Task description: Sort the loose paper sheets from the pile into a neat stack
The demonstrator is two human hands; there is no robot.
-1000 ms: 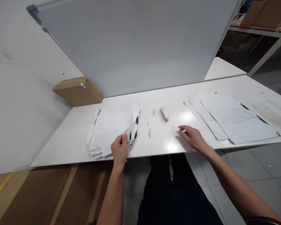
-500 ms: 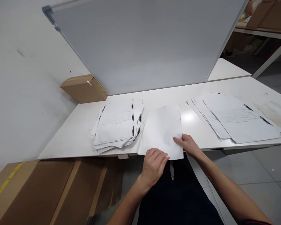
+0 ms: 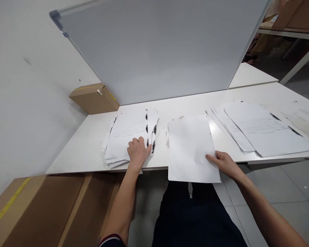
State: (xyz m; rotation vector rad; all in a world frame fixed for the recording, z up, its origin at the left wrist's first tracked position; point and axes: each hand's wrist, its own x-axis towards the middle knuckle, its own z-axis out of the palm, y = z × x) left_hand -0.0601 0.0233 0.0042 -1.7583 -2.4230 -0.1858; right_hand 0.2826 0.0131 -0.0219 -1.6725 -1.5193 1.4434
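On the left part of the table lies an uneven stack of printed papers [image 3: 126, 127] with black smudges along its right edge. My left hand [image 3: 138, 151] rests on the front of this stack, fingers bent and thumb spread out toward the right edge. Between thumb and fingers, my right hand [image 3: 222, 163] pinches the right edge of a blank-faced white paper [image 3: 190, 151]. That paper juts over the table's front edge; whether it is one sheet or several I cannot tell. Farther right, more printed papers [image 3: 270, 133] lie fanned out and overlapping.
A large whiteboard [image 3: 164, 51] stands along the back of the white table [image 3: 77, 144]. A cardboard box [image 3: 95, 99] sits at the back left corner against the wall. Larger cardboard boxes [image 3: 46, 209] stand below the front left edge. Another table with a box [image 3: 296, 15] is at upper right.
My left hand has let go of the white paper and moved left onto the printed stack. My right hand has shifted the white paper slightly right and toward me.
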